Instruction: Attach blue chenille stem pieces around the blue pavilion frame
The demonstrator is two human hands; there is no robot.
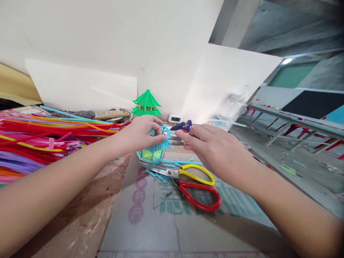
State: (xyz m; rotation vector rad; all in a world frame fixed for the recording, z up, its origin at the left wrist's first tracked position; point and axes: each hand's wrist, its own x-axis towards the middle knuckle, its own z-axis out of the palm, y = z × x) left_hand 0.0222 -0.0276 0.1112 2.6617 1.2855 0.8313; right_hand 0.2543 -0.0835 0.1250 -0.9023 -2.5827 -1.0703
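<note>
My left hand (146, 134) is closed on a small light-blue pipe-cleaner model (159, 143), thumb and fingers at its top. Partly covered by that hand, the model stands over a yellow-green and blue base (150, 154). My right hand (205, 141) is just right of the model, fingers stretched toward it and somewhat apart, with nothing visible in them. Beyond its fingertips is a dark-blue hot glue gun (182, 125), nozzle pointing left. Scissors (172, 173) with one yellow and one red handle lie below, among cut light-blue pipe-cleaner pieces (158, 176).
Bundles of coloured pipe cleaners (53, 132) fill the left side. A green tiered pipe-cleaner roof (147, 104) and a small digital clock (175, 118) stand at the back. Printed cardboard (139, 233) covers the table, with a clear triangular ruler (161, 197) on it.
</note>
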